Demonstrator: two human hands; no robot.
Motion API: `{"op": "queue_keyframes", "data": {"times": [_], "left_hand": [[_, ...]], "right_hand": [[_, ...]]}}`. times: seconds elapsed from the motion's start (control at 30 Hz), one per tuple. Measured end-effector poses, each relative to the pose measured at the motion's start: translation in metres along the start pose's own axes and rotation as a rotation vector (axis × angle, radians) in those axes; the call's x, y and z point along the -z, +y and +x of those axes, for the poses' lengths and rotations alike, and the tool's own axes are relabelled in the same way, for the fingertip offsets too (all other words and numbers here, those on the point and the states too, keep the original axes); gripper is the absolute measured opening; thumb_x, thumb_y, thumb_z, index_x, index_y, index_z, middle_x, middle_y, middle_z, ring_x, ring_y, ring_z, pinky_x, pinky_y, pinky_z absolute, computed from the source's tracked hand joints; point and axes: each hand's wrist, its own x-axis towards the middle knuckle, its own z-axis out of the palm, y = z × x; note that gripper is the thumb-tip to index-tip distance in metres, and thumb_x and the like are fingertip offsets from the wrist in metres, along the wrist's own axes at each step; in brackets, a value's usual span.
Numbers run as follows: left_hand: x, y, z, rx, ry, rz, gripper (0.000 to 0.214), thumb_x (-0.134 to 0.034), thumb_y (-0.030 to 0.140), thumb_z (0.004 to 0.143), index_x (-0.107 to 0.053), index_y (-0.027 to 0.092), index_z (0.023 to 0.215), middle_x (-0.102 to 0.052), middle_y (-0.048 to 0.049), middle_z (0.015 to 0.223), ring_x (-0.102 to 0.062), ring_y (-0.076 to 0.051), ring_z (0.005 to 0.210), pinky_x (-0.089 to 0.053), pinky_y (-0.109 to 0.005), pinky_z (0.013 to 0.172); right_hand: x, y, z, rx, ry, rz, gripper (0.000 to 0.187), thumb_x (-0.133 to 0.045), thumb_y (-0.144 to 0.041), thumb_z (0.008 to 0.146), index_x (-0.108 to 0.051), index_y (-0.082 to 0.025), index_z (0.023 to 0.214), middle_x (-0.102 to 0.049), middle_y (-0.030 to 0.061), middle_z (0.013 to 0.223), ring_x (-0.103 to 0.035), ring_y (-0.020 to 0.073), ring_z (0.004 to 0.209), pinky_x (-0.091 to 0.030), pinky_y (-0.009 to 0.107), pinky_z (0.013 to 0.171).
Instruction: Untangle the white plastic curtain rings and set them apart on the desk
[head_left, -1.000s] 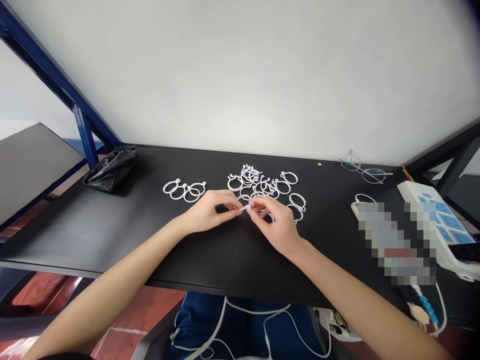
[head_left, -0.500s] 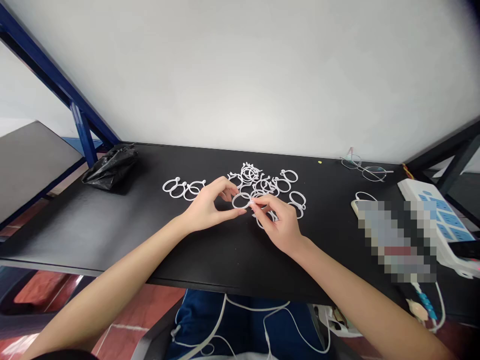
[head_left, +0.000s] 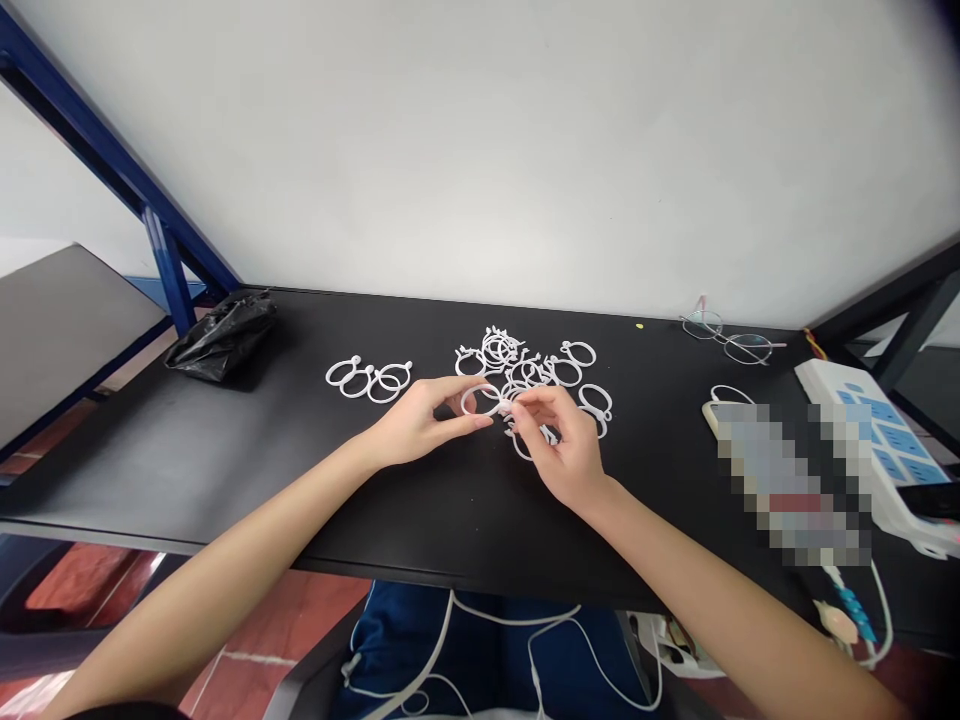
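A white plastic curtain ring is held just above the black table by its left side, between the thumb and fingers of my left hand. At the ring's right side sits a small knob-like clasp. The thumb and forefinger of my right hand are pinched at that clasp, which shows just beyond their tips. Behind and around both hands lies a loose pile of similar white rings, several with open, pronged ends. To the left of my left hand, several closed rings overlap in a small group.
A crumpled black plastic bag lies at the table's left. On the right are eyeglasses, a blurred-out phone with a cable, and a white power strip. A pale wall rises behind the black table.
The held ring has shifted slightly left. My right fingertips have moved a little to the right, so more of the clasp shows. The other rings lie as before.
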Motion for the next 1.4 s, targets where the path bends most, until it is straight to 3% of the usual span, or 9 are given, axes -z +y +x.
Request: {"op": "queue_keyframes", "data": {"times": [0.1, 0.27, 0.37, 0.47, 0.7, 1.07, 1.4], "left_hand": [[0.0013, 0.0012, 0.0, -0.019, 0.008, 0.006, 0.046, -0.066, 0.042, 0.085, -0.061, 0.013, 0.12, -0.058, -0.0012, 0.083, -0.055, -0.013, 0.073, -0.047, -0.026, 0.074], [0.0021, 0.0027, -0.0001, -0.046, -0.026, 0.021, 0.044, -0.067, 0.043, 0.084, -0.063, 0.014, 0.117, -0.057, -0.0002, 0.08, -0.054, -0.012, 0.072, -0.047, -0.025, 0.072], [0.0024, 0.0035, -0.0003, -0.051, -0.036, 0.031, 0.044, -0.067, 0.044, 0.084, -0.063, 0.014, 0.116, -0.057, 0.0, 0.08, -0.054, -0.013, 0.073, -0.047, -0.025, 0.071], [0.0025, 0.0037, -0.0004, -0.048, -0.043, 0.044, 0.044, -0.066, 0.045, 0.084, -0.063, 0.015, 0.116, -0.057, -0.0001, 0.079, -0.055, -0.013, 0.073, -0.048, -0.025, 0.071], [0.0017, 0.0029, -0.0001, -0.045, -0.039, 0.011, 0.044, -0.067, 0.043, 0.084, -0.063, 0.013, 0.115, -0.057, -0.0006, 0.08, -0.055, -0.013, 0.073, -0.048, -0.025, 0.072], [0.0037, 0.0027, 0.0005, -0.028, -0.038, -0.012, 0.043, -0.072, 0.043, 0.079, -0.068, 0.014, 0.109, -0.058, -0.0005, 0.078, -0.054, -0.012, 0.07, -0.047, -0.024, 0.067], [0.0081, -0.0034, 0.0007, 0.03, -0.117, -0.076, 0.042, -0.075, 0.043, 0.076, -0.07, 0.015, 0.107, -0.035, 0.0081, 0.055, -0.038, -0.009, 0.055, -0.036, -0.023, 0.057]], "right_hand": [[0.0029, 0.0014, -0.0001, -0.048, -0.02, 0.022, 0.009, -0.053, -0.025, 0.095, -0.048, -0.021, 0.088, -0.057, -0.004, 0.067, -0.056, 0.0093, 0.052, -0.047, 0.022, 0.051], [0.0061, 0.0043, -0.0001, -0.04, -0.174, -0.052, 0.018, -0.045, -0.028, 0.098, -0.04, -0.022, 0.082, -0.038, -0.0084, 0.056, -0.037, 0.0077, 0.044, -0.031, 0.021, 0.046], [0.0066, 0.0029, 0.0003, -0.055, -0.333, -0.112, 0.016, -0.039, -0.028, 0.1, -0.04, -0.022, 0.085, -0.039, -0.008, 0.057, -0.038, 0.0089, 0.045, -0.03, 0.023, 0.048], [0.0075, 0.0007, 0.0014, -0.062, -0.412, -0.154, 0.017, -0.035, -0.029, 0.101, -0.04, -0.022, 0.086, -0.038, -0.0073, 0.058, -0.039, 0.0101, 0.046, -0.029, 0.024, 0.049], [0.0097, -0.0004, 0.0036, -0.072, -0.432, -0.197, 0.021, -0.028, -0.029, 0.102, -0.04, -0.023, 0.087, -0.042, -0.0059, 0.058, -0.041, 0.012, 0.047, -0.031, 0.025, 0.052], [0.0091, 0.0009, 0.0045, -0.043, -0.435, -0.246, 0.026, -0.032, -0.029, 0.102, -0.034, -0.023, 0.077, -0.039, -0.0061, 0.057, -0.037, 0.0109, 0.046, -0.027, 0.025, 0.049], [0.0073, 0.0016, 0.0017, 0.0, -0.432, -0.166, 0.029, -0.034, -0.032, 0.102, -0.035, -0.023, 0.074, -0.035, -0.0065, 0.057, -0.034, 0.0093, 0.045, -0.027, 0.023, 0.047]]}}
